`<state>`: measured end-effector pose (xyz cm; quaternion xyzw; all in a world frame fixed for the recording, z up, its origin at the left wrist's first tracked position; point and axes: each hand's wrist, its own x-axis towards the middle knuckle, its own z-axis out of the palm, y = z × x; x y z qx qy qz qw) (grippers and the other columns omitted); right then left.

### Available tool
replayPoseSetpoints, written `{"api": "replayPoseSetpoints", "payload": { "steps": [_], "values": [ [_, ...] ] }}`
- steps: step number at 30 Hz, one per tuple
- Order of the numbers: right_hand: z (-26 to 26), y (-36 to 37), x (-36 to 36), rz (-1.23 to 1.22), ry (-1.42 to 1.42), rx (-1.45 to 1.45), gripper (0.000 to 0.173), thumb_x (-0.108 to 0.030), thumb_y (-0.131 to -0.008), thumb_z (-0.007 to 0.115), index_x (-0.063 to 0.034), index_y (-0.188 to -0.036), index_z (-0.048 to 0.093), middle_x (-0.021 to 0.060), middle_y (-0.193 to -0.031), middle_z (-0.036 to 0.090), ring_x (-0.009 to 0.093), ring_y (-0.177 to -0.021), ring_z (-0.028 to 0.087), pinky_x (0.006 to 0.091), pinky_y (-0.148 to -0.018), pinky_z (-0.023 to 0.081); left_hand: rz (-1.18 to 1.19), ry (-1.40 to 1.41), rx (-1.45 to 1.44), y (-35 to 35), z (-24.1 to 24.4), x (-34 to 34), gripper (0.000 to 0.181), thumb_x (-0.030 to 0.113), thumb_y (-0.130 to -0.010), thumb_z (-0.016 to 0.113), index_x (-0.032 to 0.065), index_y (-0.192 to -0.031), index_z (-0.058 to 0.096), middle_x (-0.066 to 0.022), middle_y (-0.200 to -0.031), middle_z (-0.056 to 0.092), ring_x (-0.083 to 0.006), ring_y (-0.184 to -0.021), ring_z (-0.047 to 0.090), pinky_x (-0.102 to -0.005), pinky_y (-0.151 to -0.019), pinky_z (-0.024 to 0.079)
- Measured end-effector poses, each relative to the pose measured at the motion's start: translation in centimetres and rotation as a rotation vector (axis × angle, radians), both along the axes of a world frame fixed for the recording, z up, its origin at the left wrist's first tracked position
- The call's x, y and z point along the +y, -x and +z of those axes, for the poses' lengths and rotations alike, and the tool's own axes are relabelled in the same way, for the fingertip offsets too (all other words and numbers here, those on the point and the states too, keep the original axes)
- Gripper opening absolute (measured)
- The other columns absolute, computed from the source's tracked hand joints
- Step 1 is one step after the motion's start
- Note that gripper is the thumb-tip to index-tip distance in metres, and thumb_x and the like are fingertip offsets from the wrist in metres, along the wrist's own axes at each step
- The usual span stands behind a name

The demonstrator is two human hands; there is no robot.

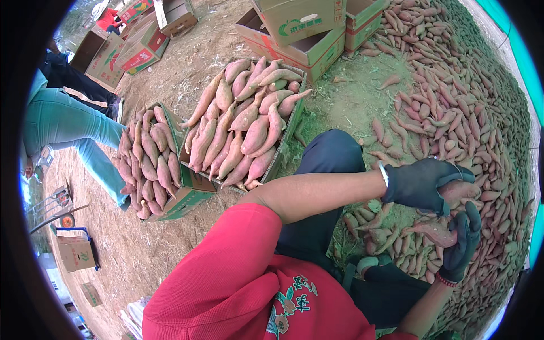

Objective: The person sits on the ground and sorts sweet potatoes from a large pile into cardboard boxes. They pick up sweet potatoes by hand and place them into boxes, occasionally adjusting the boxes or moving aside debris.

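My left hand (420,185), in a dark work glove with a white band at the wrist, is around a thick sweet potato (457,193). Just below it, my right hand (461,244), also gloved, holds another sweet potato (432,233) by one end; its tapered tip points left. The two hands are close together above a large heap of sweet potatoes (450,110). More loose sweet potatoes (374,229) lie on the ground between my knees.
To the left stand a full carton of large sweet potatoes (244,123) and a smaller full carton (187,204). Stacked cardboard boxes (293,51) are ahead. A person in light jeans (76,114) is beside the cartons. A hand truck (57,208) is farther left.
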<state>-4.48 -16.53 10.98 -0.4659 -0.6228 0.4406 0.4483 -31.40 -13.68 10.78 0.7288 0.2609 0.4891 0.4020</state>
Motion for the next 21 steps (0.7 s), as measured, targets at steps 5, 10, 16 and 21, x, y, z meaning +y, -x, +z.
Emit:
{"api": "replayPoseSetpoints", "payload": {
  "steps": [5, 10, 16, 21],
  "values": [
    [0.8, -2.8, -2.4, -0.111, 0.01, -0.006, 0.036, -0.006, -0.093, 0.056, 0.0008, -0.129, 0.052, 0.004, -0.12, 0.058, 0.007, -0.083, 0.046, 0.0206, -0.072, 0.04, 0.289, 0.454, -0.435, 15.7, 3.0, -9.3, 0.073, 0.022, -0.081, 0.072, -0.0027, -0.142, 0.04, -0.012, -0.126, 0.056, -0.0176, -0.115, 0.055, -0.033, -0.1, 0.042],
    [-1.1, -5.0, -3.4, -0.177, 0.147, 0.077, 0.036, -0.009, -0.096, 0.053, 0.0012, -0.131, 0.051, 0.0066, -0.139, 0.047, 0.015, -0.121, 0.05, 0.0278, -0.098, 0.044, 0.993, 0.623, 0.051, 27.1, 0.4, -19.6, 0.06, 0.019, -0.085, 0.071, -0.0031, -0.136, 0.049, -0.009, -0.122, 0.062, -0.013, -0.1, 0.059, -0.0287, -0.089, 0.048],
    [-4.2, -8.5, -2.5, -0.057, -0.029, -0.045, 0.034, -0.008, -0.098, 0.05, 0.0023, -0.131, 0.052, 0.0071, -0.141, 0.046, 0.013, -0.114, 0.052, 0.0283, -0.095, 0.045, 1.174, 0.3, 1.014, 29.9, -11.1, -24.1, 0.048, 0.029, -0.081, 0.07, 0.0134, -0.126, 0.062, -0.018, -0.114, 0.063, -0.0358, -0.104, 0.06, -0.0416, -0.091, 0.047],
    [-2.0, -6.0, -2.3, -0.037, -0.077, -0.049, 0.035, -0.009, -0.099, 0.05, 0.0031, -0.132, 0.051, 0.0077, -0.142, 0.045, 0.014, -0.11, 0.052, 0.0281, -0.094, 0.044, 1.248, 0.242, 1.01, 29.6, -9.0, -24.3, 0.038, 0.023, -0.084, 0.068, 0.0086, -0.12, 0.065, -0.0134, -0.108, 0.067, -0.0295, -0.101, 0.063, -0.0363, -0.087, 0.049]
  ]
}}
